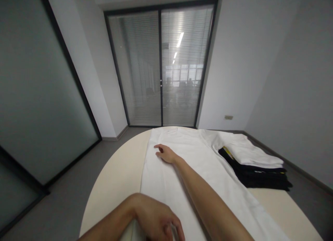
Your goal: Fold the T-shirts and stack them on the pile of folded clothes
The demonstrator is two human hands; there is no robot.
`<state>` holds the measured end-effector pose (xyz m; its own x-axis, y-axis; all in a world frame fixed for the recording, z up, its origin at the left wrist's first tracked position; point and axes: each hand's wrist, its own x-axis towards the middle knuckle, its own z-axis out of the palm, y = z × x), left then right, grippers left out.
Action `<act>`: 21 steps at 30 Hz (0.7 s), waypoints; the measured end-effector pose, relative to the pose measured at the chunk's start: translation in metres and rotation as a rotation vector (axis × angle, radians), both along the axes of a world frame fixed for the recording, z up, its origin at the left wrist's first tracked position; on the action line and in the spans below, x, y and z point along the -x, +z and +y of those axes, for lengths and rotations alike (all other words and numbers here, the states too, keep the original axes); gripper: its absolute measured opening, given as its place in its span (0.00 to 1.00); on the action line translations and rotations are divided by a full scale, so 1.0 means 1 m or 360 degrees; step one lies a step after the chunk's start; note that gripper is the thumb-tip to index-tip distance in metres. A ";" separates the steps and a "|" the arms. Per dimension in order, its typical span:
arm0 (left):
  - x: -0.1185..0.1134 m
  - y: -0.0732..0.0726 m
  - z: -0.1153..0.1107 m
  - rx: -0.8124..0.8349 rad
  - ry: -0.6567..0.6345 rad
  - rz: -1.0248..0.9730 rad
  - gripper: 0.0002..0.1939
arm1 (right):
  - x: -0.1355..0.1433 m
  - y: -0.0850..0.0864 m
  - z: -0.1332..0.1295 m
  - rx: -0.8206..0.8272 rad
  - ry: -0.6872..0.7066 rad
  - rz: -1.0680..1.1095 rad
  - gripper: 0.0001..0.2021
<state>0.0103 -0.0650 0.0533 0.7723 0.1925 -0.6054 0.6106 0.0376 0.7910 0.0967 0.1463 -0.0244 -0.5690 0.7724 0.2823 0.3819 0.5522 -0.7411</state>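
A white T-shirt [187, 144] lies spread over the round table, its left edge running in a nearly straight line and one sleeve reaching to the right. My right hand [165, 153] is over the shirt's far left part, index finger and thumb apart, the other fingers loosely curled, nothing seen in it. Close to me, at the bottom of the view, my left hand [157, 215] hangs over the shirt's near left part. Its fingers bend down with a gap between them, and the tips are partly cut off by the frame. Whether either hand touches the cloth is unclear.
A stack of folded black clothes [262, 178] sits at the table's right edge, with folded white cloth [249, 151] on top. The pale round table [117, 178] shows bare at left. Behind stand a glass door with blinds [182, 95] and white walls.
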 end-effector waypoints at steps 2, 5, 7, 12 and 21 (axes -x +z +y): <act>0.003 -0.001 0.009 -0.0083 0.0220 0.0006 0.19 | -0.007 0.002 -0.003 -0.0014 0.0076 -0.0013 0.21; 0.011 -0.002 0.024 -0.0942 0.0556 0.0065 0.14 | -0.015 0.001 -0.011 -0.0048 0.0089 0.0008 0.22; 0.017 -0.006 0.030 -0.1568 0.0660 0.0103 0.14 | -0.016 -0.001 -0.015 -0.0070 0.0058 0.0034 0.23; 0.030 -0.020 0.027 -0.1838 0.0577 0.0008 0.16 | -0.011 -0.001 -0.012 0.0027 -0.0039 -0.0011 0.25; 0.040 -0.022 0.029 -0.1826 0.0457 -0.0020 0.13 | 0.027 0.012 0.024 0.0082 -0.0335 -0.0146 0.17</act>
<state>-0.0292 -0.0356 0.0315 0.6168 0.7860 0.0417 0.6877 -0.5639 0.4574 0.0695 0.1704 -0.0125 -0.4155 0.8887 0.1938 0.5515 0.4155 -0.7233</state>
